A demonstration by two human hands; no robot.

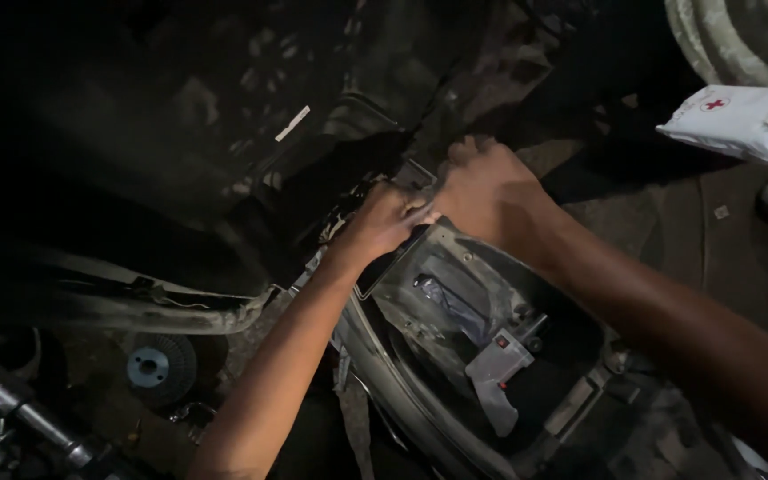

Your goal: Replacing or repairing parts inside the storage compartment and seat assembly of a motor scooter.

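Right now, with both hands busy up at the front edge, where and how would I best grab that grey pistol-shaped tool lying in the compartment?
Probably by the handle. The grey tool lies flat in the dark compartment, its grip pointing down toward you with open space around it. Come from above on the near side; the right hand looks closer than the left hand. The body's far end sits against other parts.

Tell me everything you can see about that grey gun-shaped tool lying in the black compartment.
The grey tool looks like plastic, pistol-shaped, with a blocky body and a handle angled down toward the viewer. A small red button or switch sits on top of the body, and dark knobs show at its upper right end. It lies flat inside the dusty black compartment, near its lower right side. Neither hand touches it; both hands are at the compartment's far rim.
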